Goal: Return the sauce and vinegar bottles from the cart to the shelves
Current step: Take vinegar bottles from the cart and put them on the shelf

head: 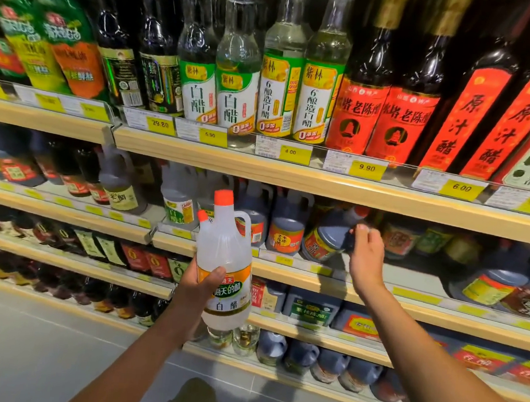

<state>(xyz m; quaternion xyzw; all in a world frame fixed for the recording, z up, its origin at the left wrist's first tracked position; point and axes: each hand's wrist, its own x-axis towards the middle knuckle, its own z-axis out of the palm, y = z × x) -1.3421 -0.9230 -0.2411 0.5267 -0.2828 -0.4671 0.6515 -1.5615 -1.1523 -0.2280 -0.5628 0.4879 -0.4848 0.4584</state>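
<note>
My left hand (198, 286) grips a large clear white vinegar jug (225, 261) with an orange cap and a green and orange label, upright in front of the second shelf. A second small orange cap shows just behind its neck. My right hand (365, 256) reaches into the second shelf (377, 286) and its fingers curl on the shoulder of a dark vinegar jug (330, 234) that leans to the right. Whether the hand fully grips it is unclear.
The top shelf (291, 174) carries tall white vinegar and dark vinegar bottles with yellow price tags. More jugs stand beside the tilted one. Lower shelves hold dark jugs and bottles. Grey floor lies at the lower left. No cart is in view.
</note>
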